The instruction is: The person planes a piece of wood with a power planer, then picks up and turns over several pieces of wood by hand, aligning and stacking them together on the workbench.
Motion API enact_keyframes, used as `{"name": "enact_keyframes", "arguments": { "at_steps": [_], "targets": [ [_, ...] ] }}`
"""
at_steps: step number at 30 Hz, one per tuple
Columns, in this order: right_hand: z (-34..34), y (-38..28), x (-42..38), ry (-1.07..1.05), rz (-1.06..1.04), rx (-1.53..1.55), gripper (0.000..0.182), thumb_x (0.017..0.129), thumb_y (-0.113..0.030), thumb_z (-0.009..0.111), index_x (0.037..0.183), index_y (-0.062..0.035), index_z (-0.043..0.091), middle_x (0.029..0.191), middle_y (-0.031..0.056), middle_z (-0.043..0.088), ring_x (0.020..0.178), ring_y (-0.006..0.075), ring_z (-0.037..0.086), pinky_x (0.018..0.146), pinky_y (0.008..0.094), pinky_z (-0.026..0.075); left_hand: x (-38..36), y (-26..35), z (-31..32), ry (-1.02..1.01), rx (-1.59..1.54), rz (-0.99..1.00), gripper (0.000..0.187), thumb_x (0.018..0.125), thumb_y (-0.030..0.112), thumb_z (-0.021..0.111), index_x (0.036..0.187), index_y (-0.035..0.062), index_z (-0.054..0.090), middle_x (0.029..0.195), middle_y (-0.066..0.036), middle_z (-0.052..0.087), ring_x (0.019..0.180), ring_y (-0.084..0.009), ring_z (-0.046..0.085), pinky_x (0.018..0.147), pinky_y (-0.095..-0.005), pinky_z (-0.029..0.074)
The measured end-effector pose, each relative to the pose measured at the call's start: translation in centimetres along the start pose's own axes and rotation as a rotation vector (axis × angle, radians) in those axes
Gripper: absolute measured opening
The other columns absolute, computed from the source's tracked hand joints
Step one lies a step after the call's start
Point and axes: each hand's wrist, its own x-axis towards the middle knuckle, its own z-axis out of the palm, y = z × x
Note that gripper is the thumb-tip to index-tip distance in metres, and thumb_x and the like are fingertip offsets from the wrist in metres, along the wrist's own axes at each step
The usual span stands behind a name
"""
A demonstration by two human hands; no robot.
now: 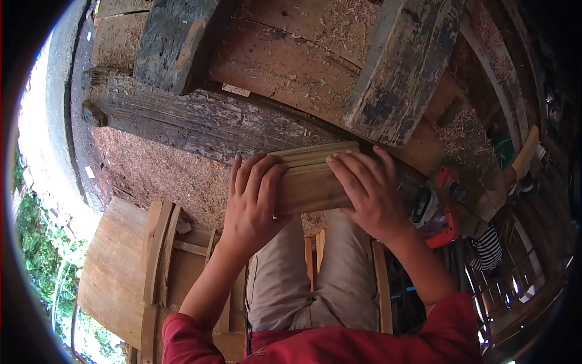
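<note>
Both hands clamp the bundle of wooden slats [312, 179]: left hand [253, 203] and right hand [370, 194] squaring them; next, align their ends.

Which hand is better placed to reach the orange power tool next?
Right. The right hand lies on the wood pieces beside the orange power tool; the left hand grips the far end.
</note>
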Motion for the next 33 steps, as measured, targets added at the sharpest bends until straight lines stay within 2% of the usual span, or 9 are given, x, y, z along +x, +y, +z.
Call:
{"name": "enact_keyframes", "arguments": {
  "at_steps": [3,6,9,12,15,18,21,27,33],
  "targets": [
    [-0.1,0.1,-0.1,-0.036,-0.016,-0.038,0.095,0.082,-0.014,0.087,0.166,-0.0113,0.044,0.154,0.0108,0.055,0.147,0.0314,0.052,0.125,0.0629,0.035,-0.1,-0.4,0.2,0.015,0.003,0.049,0.099,0.062,0.011,0.093,0.152,0.0065,0.050,0.153,-0.017,0.053,0.149,-0.0427,0.047,0.129,-0.0651,0.033],
    [-0.8,-0.1,-0.2,-0.021,0.019,-0.004,0.094,0.084,-0.023,0.090,0.165,-0.0084,0.044,0.157,0.0143,0.054,0.151,0.0343,0.048,0.125,0.0637,0.034,-0.6,0.1,-0.1,0.093,-0.252,-0.058,0.113,0.064,0.021,0.102,0.160,0.0028,0.045,0.158,-0.021,0.052,0.153,-0.0412,0.046,0.130,-0.0607,0.033],
    [-0.9,-0.2,-1.3,0.156,0.147,0.158,0.087,0.089,-0.025,0.089,0.163,-0.0055,0.047,0.156,0.0201,0.054,0.148,0.0392,0.052,0.124,0.0588,0.039,-2.9,-0.5,0.3,0.194,-0.604,-0.167,0.105,0.088,0.032,0.092,0.169,0.0011,0.034,0.167,-0.024,0.046,0.160,-0.0390,0.040,0.133,-0.0563,0.028],
    [0.2,-0.4,-3.3,0.310,0.350,0.407,0.079,0.094,-0.024,0.086,0.160,-0.0011,0.050,0.151,0.0247,0.058,0.141,0.0416,0.058,0.120,0.0509,0.045,-5.4,0.4,1.2,0.195,-1.099,-0.497,0.082,0.107,0.022,0.072,0.171,-0.0028,0.028,0.173,-0.024,0.038,0.163,-0.0348,0.036,0.133,-0.0494,0.027],
    [2.0,-0.9,-4.9,0.301,0.561,0.650,0.065,0.102,-0.019,0.078,0.156,0.0052,0.052,0.145,0.0240,0.064,0.134,0.0360,0.065,0.115,0.0424,0.049,-6.0,1.8,1.5,0.110,-1.274,-0.607,0.072,0.112,0.018,0.062,0.171,-0.0054,0.029,0.174,-0.023,0.038,0.163,-0.0338,0.035,0.134,-0.0468,0.027],
    [2.8,-2.2,-5.1,0.314,0.723,1.033,0.060,0.106,-0.016,0.074,0.155,0.0089,0.051,0.143,0.0210,0.067,0.132,0.0269,0.066,0.114,0.0394,0.050,-5.9,3.2,1.9,0.110,-1.241,-0.572,0.071,0.112,0.016,0.062,0.171,-0.0069,0.028,0.174,-0.023,0.038,0.163,-0.0309,0.035,0.134,-0.0437,0.026],
    [3.0,-2.8,-4.9,0.309,0.725,1.047,0.056,0.108,-0.014,0.071,0.155,0.0101,0.051,0.144,0.0198,0.067,0.132,0.0229,0.065,0.113,0.0371,0.050,-5.8,4.4,1.9,0.125,-1.236,-0.607,0.074,0.112,0.012,0.062,0.172,-0.0072,0.024,0.176,-0.024,0.034,0.165,-0.0311,0.032,0.134,-0.0430,0.024],
    [2.9,-3.0,-4.5,0.329,0.722,1.034,0.056,0.108,-0.017,0.072,0.153,0.0117,0.053,0.143,0.0222,0.068,0.133,0.0242,0.065,0.115,0.0376,0.048,-5.4,5.1,1.8,0.117,-1.219,-0.630,0.078,0.111,0.011,0.062,0.172,-0.0081,0.019,0.177,-0.025,0.031,0.167,-0.0312,0.027,0.135,-0.0426,0.021],
    [2.1,-3.7,-4.1,0.285,0.715,0.924,0.062,0.106,-0.025,0.074,0.150,0.0150,0.054,0.139,0.0316,0.069,0.133,0.0329,0.068,0.112,0.0393,0.051,-5.0,5.6,1.8,0.089,-1.192,-0.641,0.080,0.110,0.010,0.063,0.173,-0.0090,0.016,0.178,-0.026,0.029,0.167,-0.0308,0.024,0.135,-0.0424,0.019]
  ]
}}
